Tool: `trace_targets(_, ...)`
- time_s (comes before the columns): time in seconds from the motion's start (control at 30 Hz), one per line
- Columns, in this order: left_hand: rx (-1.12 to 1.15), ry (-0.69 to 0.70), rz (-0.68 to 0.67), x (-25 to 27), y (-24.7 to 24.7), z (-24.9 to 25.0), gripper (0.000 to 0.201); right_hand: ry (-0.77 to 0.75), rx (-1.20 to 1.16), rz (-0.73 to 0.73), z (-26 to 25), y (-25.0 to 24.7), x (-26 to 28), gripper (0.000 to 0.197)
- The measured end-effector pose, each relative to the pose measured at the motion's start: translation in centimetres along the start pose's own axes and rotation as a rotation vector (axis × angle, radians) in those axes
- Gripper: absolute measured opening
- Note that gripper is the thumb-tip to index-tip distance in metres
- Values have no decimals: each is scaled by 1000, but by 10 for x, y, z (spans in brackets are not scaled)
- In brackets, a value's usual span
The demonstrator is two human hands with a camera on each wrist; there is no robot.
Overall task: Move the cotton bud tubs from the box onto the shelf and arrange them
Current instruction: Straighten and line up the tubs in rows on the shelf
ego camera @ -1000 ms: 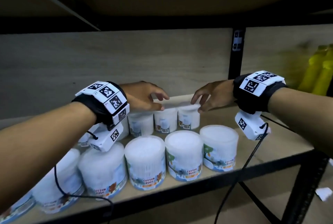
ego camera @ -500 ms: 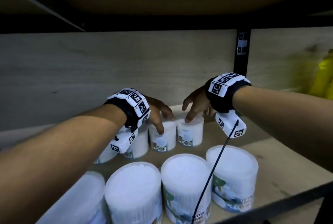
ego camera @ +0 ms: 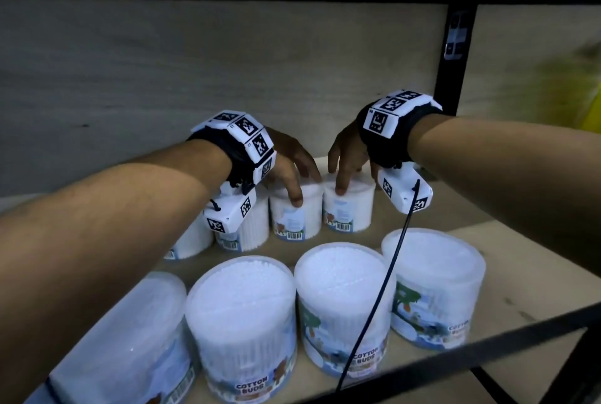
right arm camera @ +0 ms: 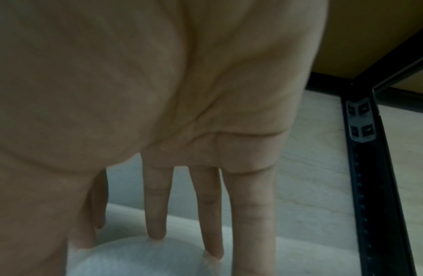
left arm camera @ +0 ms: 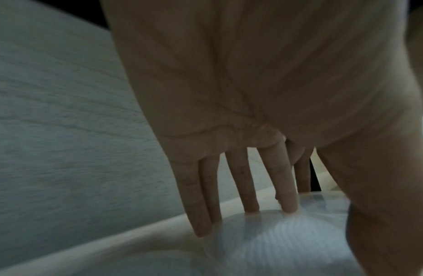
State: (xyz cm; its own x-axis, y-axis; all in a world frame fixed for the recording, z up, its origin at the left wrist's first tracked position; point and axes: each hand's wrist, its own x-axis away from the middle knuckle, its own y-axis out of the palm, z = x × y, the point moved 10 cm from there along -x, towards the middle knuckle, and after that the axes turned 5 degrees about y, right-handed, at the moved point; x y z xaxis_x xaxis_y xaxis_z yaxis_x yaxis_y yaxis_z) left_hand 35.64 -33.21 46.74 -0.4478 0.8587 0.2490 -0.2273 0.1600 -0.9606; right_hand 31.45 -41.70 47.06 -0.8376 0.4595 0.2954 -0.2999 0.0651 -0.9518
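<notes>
Tubs beside the black post look light, rigid, slick-walled: left hand (ego camera: 289, 163) grips one tub (ego camera: 294, 213) from above, right hand (ego camera: 346, 156) its neighbour (ego camera: 349, 208); hold their rims.

I see a pale wooden shelf (ego camera: 507, 260) with a black front rail crossing the lower right of the frame. Four tubs (ego camera: 341, 306) of cotton buds stand along its front edge; a back row of tubs (ego camera: 349, 208) stands mid-frame, near the rear panel.
</notes>
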Motion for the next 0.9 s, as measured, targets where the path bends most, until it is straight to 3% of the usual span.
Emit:
trace_targets(0.17, 45, -25, 73, -5, 1, -5, 66, -39, 61, 9, 2, 0, 4, 70)
trace_targets(0.33, 139, -104, 131, -12, 4, -9, 63, -81, -6, -11, 9, 5, 5, 74)
trace_targets(0.47, 80, -179, 162, -14, 2, -9, 61, -143, -36, -74, 5, 10, 9, 80)
trace_targets(0.63, -60, -265, 207, -10, -7, -12, 68, -200, -31, -52, 1, 9, 12, 83)
trace_targets(0.77, -124, -260, 175, -10, -4, -11, 71, -189, -52, -43, 3, 11, 11, 82)
trace_targets(0.9, -158, -221, 156, -3, -5, -6, 79, -115, -226, -33, 9, 8, 12, 78)
